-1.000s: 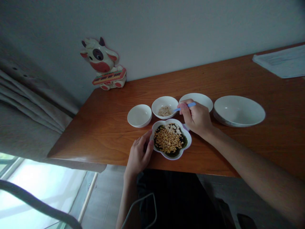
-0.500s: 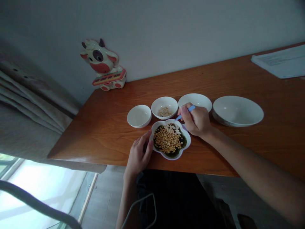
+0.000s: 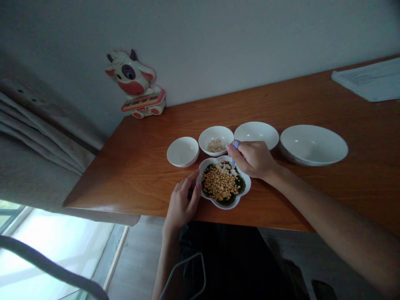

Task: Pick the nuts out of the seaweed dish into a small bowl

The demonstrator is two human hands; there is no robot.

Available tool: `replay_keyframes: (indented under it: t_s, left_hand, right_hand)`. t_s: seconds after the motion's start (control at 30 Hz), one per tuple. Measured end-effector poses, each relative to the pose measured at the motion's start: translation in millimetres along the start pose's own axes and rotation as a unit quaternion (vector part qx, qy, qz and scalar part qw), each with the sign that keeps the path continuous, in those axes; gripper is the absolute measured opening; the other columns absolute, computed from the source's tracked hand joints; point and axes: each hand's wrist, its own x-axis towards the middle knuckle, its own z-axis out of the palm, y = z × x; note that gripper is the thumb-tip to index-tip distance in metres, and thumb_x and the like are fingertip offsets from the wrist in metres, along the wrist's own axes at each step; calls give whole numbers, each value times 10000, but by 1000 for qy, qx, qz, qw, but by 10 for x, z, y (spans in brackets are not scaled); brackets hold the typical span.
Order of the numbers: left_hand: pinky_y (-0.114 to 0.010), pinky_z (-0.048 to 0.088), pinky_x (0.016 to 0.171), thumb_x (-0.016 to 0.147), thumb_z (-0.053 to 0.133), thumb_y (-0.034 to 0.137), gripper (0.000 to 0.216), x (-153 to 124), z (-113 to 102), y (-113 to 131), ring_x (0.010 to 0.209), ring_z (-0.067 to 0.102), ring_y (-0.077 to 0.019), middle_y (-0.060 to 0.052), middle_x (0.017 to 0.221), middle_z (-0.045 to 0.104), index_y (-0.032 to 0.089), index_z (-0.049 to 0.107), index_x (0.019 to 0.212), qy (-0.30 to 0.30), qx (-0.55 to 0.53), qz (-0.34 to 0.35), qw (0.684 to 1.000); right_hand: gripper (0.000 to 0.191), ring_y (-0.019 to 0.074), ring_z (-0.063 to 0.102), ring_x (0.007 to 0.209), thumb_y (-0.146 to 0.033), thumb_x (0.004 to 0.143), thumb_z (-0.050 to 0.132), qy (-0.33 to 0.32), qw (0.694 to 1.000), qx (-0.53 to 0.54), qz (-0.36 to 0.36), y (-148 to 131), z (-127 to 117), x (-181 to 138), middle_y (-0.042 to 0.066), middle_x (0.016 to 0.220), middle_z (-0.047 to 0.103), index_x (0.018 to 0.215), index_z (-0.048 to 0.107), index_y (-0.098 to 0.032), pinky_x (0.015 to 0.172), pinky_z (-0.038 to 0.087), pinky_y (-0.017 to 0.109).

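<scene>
A white flower-shaped bowl (image 3: 248, 183) stands near the table's front edge. Golden bean-like pieces (image 3: 220, 183) cover a dark green, wet-looking layer inside it, with paler flat pieces near the far rim. My left hand (image 3: 182, 204) grips the bowl's left side, thumb and fingers at the rim. In my right hand (image 3: 256, 159), closed above the far right rim, is a small blue spoon (image 3: 233, 162). The spoon is held steeply, its lower end down at the pale pieces; its tip is hard to make out.
Behind stand a small white bowl (image 3: 183, 152), another with pale flakes (image 3: 216, 146), a third white bowl (image 3: 256, 131) partly behind my right hand, and a large oval bowl (image 3: 314, 143). A cow toy with keyboard (image 3: 137, 85) sits at the wall. Papers (image 3: 371, 79) lie far right.
My right hand has turned the spoon from a slant over the rim to nearly upright, its lower end now inside the flower-shaped bowl. The left hand has stayed on the bowl.
</scene>
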Motion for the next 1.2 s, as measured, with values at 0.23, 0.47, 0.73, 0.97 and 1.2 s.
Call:
replay_keyframes:
  t_s: [0.23, 0.47, 0.73, 0.97, 1.2]
  left_hand:
    - [-411, 504, 1062, 1075, 470, 346, 403, 5, 2, -7, 1259, 645, -246, -103, 1400, 669, 220, 523, 1453, -4, -6, 0, 1000]
    - [-420, 500, 1077, 1072, 476, 353, 407, 3, 1, -1, 1265, 645, -254, -101, 1402, 668, 230, 525, 1457, -4, -8, -4, 1000]
    - [-425, 515, 1062, 1069, 479, 345, 407, 2, 0, -1, 1248, 657, -259, -108, 1392, 676, 227, 532, 1455, 2, 0, 0, 1000]
    - [-416, 515, 1062, 1071, 473, 358, 410, -1, -3, 17, 1242, 660, -259, -111, 1376, 684, 219, 537, 1452, -1, -2, -6, 1000]
    - [-412, 516, 1061, 1069, 471, 369, 418, 0, 2, 0, 1217, 675, -261, -119, 1336, 704, 208, 541, 1448, 0, 2, -5, 1000]
  right_hand:
    - [482, 126, 450, 456, -378, 1037, 391, -10, 999, -47, -14, -8, 13, -6, 24, 529, 608, 648, 605, -190, 543, 238, 326]
    - [482, 129, 462, 455, -390, 1038, 386, -10, 999, -35, -10, 0, 15, -3, 21, 518, 602, 640, 578, -200, 529, 237, 322]
    - [477, 133, 468, 471, -397, 1036, 379, -4, 1000, -12, 6, -10, 6, 8, 15, 522, 583, 632, 551, -211, 531, 260, 322]
    - [465, 130, 447, 464, -381, 1035, 390, -4, 1000, -17, -24, -5, -6, 3, 7, 512, 568, 639, 563, -207, 531, 244, 328]
    - [425, 136, 529, 508, -373, 1037, 403, -26, 998, -21, -45, 0, -4, -12, 21, 600, 674, 723, 631, -198, 549, 287, 324]
